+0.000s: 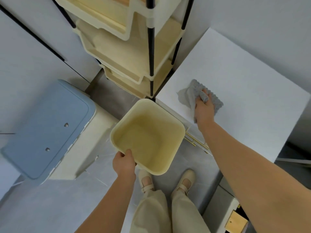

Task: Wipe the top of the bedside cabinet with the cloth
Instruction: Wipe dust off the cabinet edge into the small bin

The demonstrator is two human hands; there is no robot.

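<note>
**Cloth down on the cabinet top**

Head view: your right hand [204, 109] grips the grey cloth [193, 91], a fold bunched between its fingers, pressing it onto the white bedside cabinet [235, 69] top near the front corner. Your left hand [123, 163] clutches the rim of a cream bin [148, 138].

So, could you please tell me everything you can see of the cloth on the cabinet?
The cloth is grey, soft and ribbed-looking with a scalloped edge, like microfibre. It lies crumpled and partly folded on the white top of the bedside cabinet, near its front edge. The right hand presses on it, fingers curled round a bunched fold.
</note>
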